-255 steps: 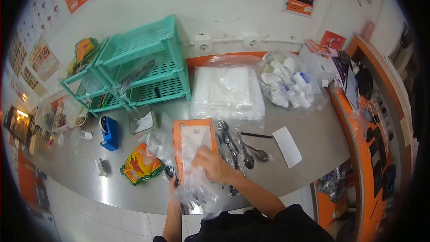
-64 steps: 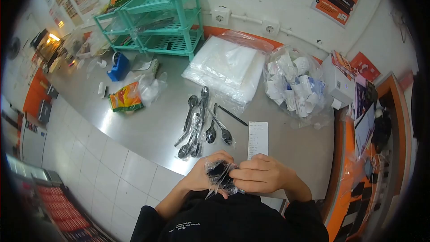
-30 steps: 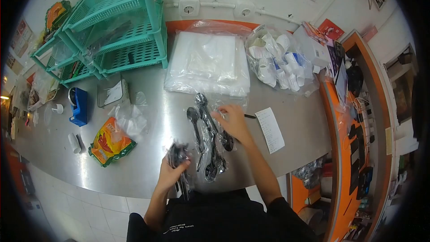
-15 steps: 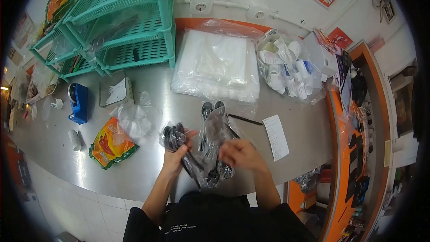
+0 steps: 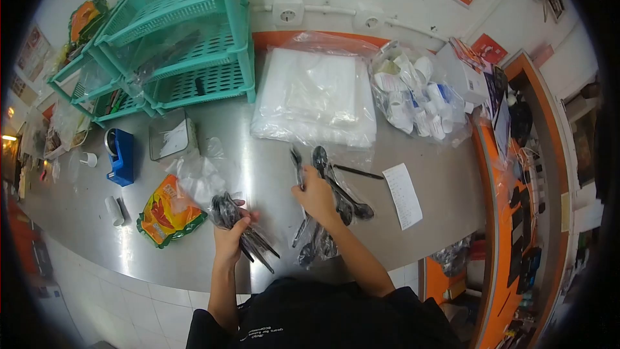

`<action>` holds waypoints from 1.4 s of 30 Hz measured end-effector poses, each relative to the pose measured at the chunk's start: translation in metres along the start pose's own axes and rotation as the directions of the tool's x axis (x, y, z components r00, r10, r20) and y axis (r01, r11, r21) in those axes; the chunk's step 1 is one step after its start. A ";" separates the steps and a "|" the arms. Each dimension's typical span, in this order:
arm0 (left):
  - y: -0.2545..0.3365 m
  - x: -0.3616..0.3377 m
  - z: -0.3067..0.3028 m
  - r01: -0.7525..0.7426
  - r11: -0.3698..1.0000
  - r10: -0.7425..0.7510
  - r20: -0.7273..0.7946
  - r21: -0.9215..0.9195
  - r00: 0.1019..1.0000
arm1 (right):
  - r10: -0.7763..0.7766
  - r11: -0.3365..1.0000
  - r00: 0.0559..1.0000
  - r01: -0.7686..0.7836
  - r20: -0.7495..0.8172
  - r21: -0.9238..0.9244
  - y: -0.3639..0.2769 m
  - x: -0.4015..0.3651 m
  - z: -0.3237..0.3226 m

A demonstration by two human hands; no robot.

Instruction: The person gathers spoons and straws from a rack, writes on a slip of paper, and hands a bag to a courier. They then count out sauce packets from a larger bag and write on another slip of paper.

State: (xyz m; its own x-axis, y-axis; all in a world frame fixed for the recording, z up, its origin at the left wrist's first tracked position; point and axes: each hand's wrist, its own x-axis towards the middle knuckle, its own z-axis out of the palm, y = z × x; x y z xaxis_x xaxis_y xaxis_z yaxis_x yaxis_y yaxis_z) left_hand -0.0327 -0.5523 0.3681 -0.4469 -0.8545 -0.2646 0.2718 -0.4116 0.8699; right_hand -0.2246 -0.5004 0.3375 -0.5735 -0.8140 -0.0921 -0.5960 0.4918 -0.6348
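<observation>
In my left hand is a bundle of black plastic spoons, their bowls up and handles slanting down to the right; clear wrapping shows around them. My right hand is closed on a black plastic fork standing out above the fingers, with its handle running down beneath the hand. Just right of that hand, more black plastic spoons lie in a clear plastic bag on the steel table. Part of this pile is hidden by my right hand and forearm.
Behind the pile is a stack of clear plastic bags. A black pen-like stick and a paper receipt lie to the right. On the left are an orange-yellow packet, a blue tape dispenser and green shelf trays.
My left hand has shifted left with the spoon bundle, away from the pile. My right hand has moved up and left and now holds a fork.
</observation>
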 end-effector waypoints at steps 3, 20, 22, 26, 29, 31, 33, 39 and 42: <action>-0.004 0.007 -0.009 0.044 0.999 -0.047 -0.114 -0.029 0.992 | -0.159 0.660 0.978 0.002 0.137 0.751 0.019 -0.018 -0.012; 0.014 -0.018 0.058 -0.079 0.997 0.082 0.210 -0.022 0.974 | -0.435 0.809 0.889 0.456 -0.143 0.371 -0.052 -0.106 -0.054; 0.015 -0.020 0.058 -0.007 1.000 0.007 0.167 -0.001 0.986 | -0.493 0.787 0.853 0.521 -0.172 0.329 -0.047 -0.106 -0.044; -0.003 -0.019 0.034 0.065 0.987 -0.035 0.196 -0.150 0.980 | -0.462 0.749 0.883 0.437 -0.080 0.498 -0.044 -0.104 -0.048; -0.002 -0.017 0.028 0.102 0.950 -0.034 0.227 -0.295 0.973 | -0.232 0.468 0.970 0.044 0.075 0.883 -0.033 -0.105 -0.046; 0.002 -0.014 0.023 0.120 0.937 -0.050 0.214 -0.328 0.976 | -0.235 0.304 0.945 -0.150 0.227 0.941 -0.032 -0.101 -0.053; 0.003 -0.015 0.024 0.085 0.961 -0.005 0.291 -0.263 0.957 | -0.281 0.307 0.906 -0.228 0.317 0.924 -0.037 -0.106 -0.058; -0.005 -0.020 -0.002 0.174 0.985 -0.165 0.301 -0.003 0.939 | -0.444 0.707 0.824 0.081 0.352 0.702 -0.044 -0.078 -0.055; -0.004 -0.026 -0.004 0.060 0.976 -0.024 0.171 -0.209 0.985 | -0.406 0.825 0.909 0.411 -0.098 0.388 -0.009 -0.025 -0.041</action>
State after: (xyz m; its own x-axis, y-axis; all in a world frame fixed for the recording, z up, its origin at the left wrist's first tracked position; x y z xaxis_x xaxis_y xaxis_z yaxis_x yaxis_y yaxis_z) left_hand -0.0185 -0.5302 0.3699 -0.5925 -0.7776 -0.2106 0.4163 -0.5193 0.7464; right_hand -0.2276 -0.4715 0.3768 -0.3345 -0.9088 0.2493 -0.5089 -0.0485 -0.8595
